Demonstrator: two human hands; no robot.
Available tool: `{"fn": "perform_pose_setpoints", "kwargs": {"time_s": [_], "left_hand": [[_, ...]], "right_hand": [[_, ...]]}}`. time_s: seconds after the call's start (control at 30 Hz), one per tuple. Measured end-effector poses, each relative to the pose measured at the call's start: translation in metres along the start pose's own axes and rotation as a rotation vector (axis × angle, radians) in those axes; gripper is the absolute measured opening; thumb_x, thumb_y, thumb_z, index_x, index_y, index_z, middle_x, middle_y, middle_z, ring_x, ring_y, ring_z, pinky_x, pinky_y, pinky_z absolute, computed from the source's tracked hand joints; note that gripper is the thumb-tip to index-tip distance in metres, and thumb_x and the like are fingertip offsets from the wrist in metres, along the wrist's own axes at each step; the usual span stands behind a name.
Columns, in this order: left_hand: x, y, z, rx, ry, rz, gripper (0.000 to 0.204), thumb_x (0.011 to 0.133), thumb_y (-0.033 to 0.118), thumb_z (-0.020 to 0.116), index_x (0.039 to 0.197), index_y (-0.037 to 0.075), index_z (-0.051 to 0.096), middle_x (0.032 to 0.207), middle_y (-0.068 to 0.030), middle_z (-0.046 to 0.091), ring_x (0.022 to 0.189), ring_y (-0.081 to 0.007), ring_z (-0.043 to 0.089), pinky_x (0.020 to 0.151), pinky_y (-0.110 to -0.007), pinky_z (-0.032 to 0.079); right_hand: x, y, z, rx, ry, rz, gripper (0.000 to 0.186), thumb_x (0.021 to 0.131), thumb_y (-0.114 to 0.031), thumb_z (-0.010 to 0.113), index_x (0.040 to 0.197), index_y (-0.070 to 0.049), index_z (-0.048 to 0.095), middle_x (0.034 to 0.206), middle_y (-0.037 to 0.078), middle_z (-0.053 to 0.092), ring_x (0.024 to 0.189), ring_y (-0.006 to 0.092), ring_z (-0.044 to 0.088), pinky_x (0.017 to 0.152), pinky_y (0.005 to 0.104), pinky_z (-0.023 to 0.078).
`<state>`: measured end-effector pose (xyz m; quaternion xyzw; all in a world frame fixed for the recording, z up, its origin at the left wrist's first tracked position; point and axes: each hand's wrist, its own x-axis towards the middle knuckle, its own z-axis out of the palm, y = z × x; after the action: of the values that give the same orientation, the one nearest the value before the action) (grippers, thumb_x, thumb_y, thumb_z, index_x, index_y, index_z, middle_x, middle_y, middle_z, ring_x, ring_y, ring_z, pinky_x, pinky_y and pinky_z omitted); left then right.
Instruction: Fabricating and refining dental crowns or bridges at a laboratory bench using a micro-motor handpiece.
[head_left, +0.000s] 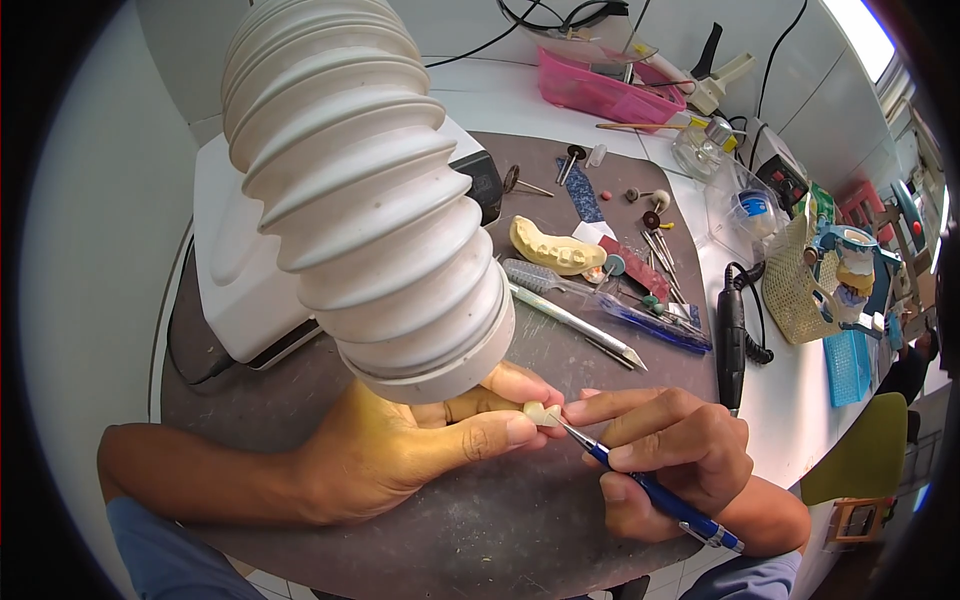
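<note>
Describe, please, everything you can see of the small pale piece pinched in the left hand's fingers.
The small pale piece is cream-coloured, smooth and lumpy, looking like wax or ceramic shaped as a tooth or two. It sits pinched between the left hand thumb and forefinger, just below the mouth of the white ribbed hose and above the grey mat. The fine tip of the blue-handled tool, held like a pen by the right hand, touches its right side. Its underside is hidden.

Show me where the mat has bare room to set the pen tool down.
Bare mat lies below the left hand and right hand, toward the near edge, and between the white machine and the left forearm. The far right is crowded: the yellow dental cast, burs and the clear-handled brush. The ribbed suction hose overhangs the middle.
</note>
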<state>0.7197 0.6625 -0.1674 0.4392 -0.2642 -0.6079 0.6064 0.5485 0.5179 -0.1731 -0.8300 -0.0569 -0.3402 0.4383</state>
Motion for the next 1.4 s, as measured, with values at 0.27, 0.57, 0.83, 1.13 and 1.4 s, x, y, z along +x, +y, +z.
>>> {"fn": "perform_pose_setpoints", "kwargs": {"time_s": [0.27, 0.57, 0.83, 1.13, 1.4], "left_hand": [[0.000, -0.002, 0.000, -0.001, 0.002, 0.025, 0.020, 0.089, -0.009, 0.057, 0.107, -0.002, 0.053, 0.119, -0.0203, 0.055, 0.109, -0.0240, 0.061, 0.095, -0.034, 0.052], [0.002, -0.008, -0.002, 0.022, -0.009, 0.084, 0.019, 0.085, -0.012, 0.060, 0.099, 0.000, 0.054, 0.117, -0.0194, 0.054, 0.106, -0.0235, 0.062, 0.097, -0.036, 0.051], [0.002, -0.008, -0.002, 0.022, -0.007, 0.100, 0.019, 0.084, -0.012, 0.062, 0.096, 0.000, 0.054, 0.116, -0.0182, 0.054, 0.104, -0.0231, 0.062, 0.096, -0.037, 0.051], [0.002, -0.008, -0.001, 0.039, -0.022, 0.103, 0.020, 0.083, -0.012, 0.062, 0.096, 0.000, 0.055, 0.115, -0.0173, 0.054, 0.104, -0.0211, 0.061, 0.096, -0.034, 0.050], [0.002, -0.007, -0.002, 0.052, -0.023, 0.102, 0.020, 0.083, -0.012, 0.063, 0.097, 0.000, 0.056, 0.114, -0.0170, 0.054, 0.104, -0.0203, 0.061, 0.095, -0.033, 0.049]], "right_hand": [[0.002, -0.003, -0.005, 0.023, -0.052, 0.007, 0.027, 0.069, 0.008, 0.073, 0.089, 0.000, 0.057, 0.079, 0.013, 0.065, 0.086, 0.0314, 0.071, 0.069, 0.0315, 0.059], [0.001, -0.002, -0.001, -0.110, -0.010, -0.014, 0.028, 0.068, 0.007, 0.073, 0.088, 0.000, 0.056, 0.079, 0.013, 0.064, 0.086, 0.0301, 0.072, 0.066, 0.0306, 0.059], [0.002, -0.001, 0.002, -0.077, 0.009, -0.014, 0.027, 0.067, 0.008, 0.073, 0.087, -0.001, 0.056, 0.079, 0.012, 0.064, 0.085, 0.0283, 0.072, 0.062, 0.0292, 0.058], [0.001, -0.002, 0.004, -0.117, 0.021, -0.023, 0.024, 0.067, 0.007, 0.073, 0.083, -0.002, 0.057, 0.077, 0.011, 0.065, 0.083, 0.0280, 0.072, 0.062, 0.0277, 0.058], [0.001, -0.003, 0.003, -0.101, 0.006, -0.017, 0.023, 0.067, 0.007, 0.073, 0.083, -0.001, 0.058, 0.078, 0.011, 0.065, 0.083, 0.0280, 0.072, 0.062, 0.0281, 0.058]]}}
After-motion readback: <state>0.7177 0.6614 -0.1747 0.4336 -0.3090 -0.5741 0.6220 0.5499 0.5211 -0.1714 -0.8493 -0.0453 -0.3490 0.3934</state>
